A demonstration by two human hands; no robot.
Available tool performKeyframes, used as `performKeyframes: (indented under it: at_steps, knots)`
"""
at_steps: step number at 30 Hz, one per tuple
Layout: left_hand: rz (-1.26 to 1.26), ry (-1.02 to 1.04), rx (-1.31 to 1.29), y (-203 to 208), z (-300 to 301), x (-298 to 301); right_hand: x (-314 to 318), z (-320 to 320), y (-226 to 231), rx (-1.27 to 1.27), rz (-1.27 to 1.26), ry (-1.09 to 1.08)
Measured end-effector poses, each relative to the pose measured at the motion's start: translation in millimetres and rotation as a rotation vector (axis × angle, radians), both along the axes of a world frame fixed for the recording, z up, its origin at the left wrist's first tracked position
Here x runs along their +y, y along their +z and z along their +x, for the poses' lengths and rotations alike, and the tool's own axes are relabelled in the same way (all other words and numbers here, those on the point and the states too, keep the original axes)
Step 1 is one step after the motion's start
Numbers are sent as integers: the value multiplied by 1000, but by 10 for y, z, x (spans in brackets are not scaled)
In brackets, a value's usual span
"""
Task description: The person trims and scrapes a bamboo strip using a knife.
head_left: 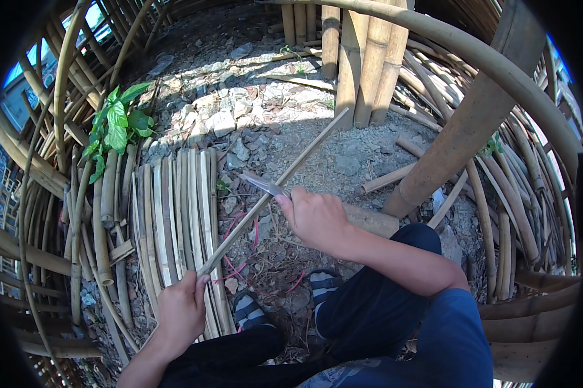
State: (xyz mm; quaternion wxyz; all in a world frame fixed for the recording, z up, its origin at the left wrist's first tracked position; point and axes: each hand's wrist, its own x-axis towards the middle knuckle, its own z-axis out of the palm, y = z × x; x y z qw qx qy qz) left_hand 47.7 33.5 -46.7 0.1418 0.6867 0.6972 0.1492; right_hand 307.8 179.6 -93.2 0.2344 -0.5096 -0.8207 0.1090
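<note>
Two hands: both clamped on work.
Left hand [180, 310]: gripping bamboo strip [272, 192] at its near end.
Right hand [317, 216]: fist around knife [264, 183], blade touching strip mid-length.
Beside: split bamboo slats [175, 220] on ground.

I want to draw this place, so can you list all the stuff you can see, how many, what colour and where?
bamboo strip: one, pale tan, slanting from the left hand up toward the poles
knife: one, silvery blade, against the strip
flat bamboo slats: a stack, too many to count, yellow-tan, on the ground at left
upright bamboo poles: several, tan, top middle
thick post: one, brown, leaning at right
leafy plant: one, green, upper left
cord: one, pink, on the ground by the feet
stones: many, grey, upper middle
shoes: two, striped, bottom middle
left hand: holds the strip's lower end
right hand: grips the knife
</note>
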Motion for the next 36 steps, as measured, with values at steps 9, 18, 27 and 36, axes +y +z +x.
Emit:
performKeyframes:
  at_steps: [9, 18, 27, 36]
  knots:
    - [8, -6, 10, -17, 18, 34, -130, 3, -123, 77, -23, 63]
    - [10, 44, 22, 43, -1, 17, 241, 167, -139, 31, 129, -37]
    - [145, -12, 117, -56, 67, 112, -227, -190, -8, 158, 15, 135]
    - [231, 28, 191, 20, 44, 100, 299, 53, -80, 178, 27, -105]
